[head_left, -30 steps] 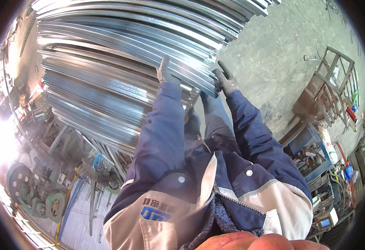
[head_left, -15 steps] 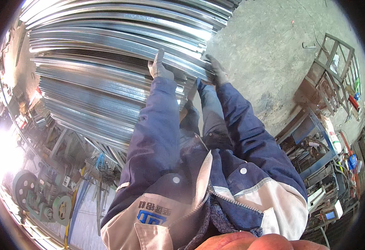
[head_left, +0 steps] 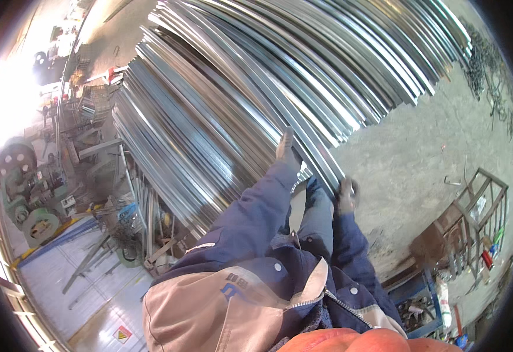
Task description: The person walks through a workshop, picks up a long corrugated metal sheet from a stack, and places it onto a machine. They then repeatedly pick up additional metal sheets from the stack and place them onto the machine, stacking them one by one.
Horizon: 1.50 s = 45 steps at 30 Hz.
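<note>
Long, shiny metal profiles [head_left: 314,151] slant across the pile toward me, their near ends by my body. My left hand [head_left: 287,148], in a greyish glove, grips their left side a little back from the ends, thumb up. At the near ends my right hand [head_left: 347,193], also gloved, is closed against their right side; its fingers are partly hidden. Under and left of these lies a wide layer of similar metal profiles [head_left: 177,138]. Further rows of bright profiles [head_left: 350,64] lie beyond on the right.
Grey concrete floor [head_left: 409,158] lies to my right, with a rusty metal frame [head_left: 476,205] and a blue metal stand [head_left: 429,293] on it. At left are a green machine with wheels [head_left: 36,223], metal offcuts [head_left: 142,202] and a pale sheet surface [head_left: 63,270].
My view and body have turned left, so the pile now runs diagonally and more rows show at the right. Both hands stay on the profiles, which appear lower and farther right in view.
</note>
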Tool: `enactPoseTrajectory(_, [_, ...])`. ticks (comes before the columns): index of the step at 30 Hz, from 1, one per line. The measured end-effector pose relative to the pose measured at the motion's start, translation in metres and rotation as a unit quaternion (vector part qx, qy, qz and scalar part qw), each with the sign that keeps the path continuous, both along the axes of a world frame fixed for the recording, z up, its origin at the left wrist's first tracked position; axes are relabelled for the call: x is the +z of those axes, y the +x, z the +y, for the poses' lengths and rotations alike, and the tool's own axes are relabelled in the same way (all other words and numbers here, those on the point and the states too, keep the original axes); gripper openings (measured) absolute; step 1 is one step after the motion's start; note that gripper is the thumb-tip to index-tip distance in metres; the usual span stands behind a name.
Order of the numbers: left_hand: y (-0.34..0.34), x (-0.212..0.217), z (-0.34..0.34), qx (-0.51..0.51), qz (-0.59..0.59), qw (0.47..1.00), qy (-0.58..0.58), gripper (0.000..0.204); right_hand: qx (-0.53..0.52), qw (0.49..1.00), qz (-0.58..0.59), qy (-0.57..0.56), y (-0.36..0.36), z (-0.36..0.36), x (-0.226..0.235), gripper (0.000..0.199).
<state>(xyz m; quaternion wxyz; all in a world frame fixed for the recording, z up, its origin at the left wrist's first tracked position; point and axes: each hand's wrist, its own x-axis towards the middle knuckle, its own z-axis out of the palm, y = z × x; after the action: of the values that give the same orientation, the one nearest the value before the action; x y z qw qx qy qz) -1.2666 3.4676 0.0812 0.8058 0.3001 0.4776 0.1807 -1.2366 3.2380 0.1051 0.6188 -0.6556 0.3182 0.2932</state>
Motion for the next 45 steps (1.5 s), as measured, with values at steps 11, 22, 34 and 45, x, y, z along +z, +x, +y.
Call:
enactPoseTrajectory(11, [-0.054, 0.078, 0.042, 0.061, -0.162, 0.984, -0.048, 0.084, -0.09, 0.982, -0.162, 0.041, -0.204, -0.288, 0.138, 0.031])
enactPoseTrajectory(22, [-0.137, 0.185, -0.054, -0.127, -0.422, 0.895, -0.073, 0.07, -0.165, 0.964, -0.117, -0.172, -0.373, -0.33, 0.276, 0.033])
enactPoseTrajectory(34, [-0.177, 0.398, -0.284, -0.38, -0.69, 0.571, -0.229, 0.066, -0.317, 0.873, -0.363, -0.08, -0.618, -0.445, 0.33, 0.035])
enactPoseTrajectory(45, [-0.462, 0.46, -0.611, -0.54, -0.581, 0.483, -0.371, 0.055, -0.471, 0.76, -0.322, -0.31, -1.037, -0.661, 0.44, 0.04])
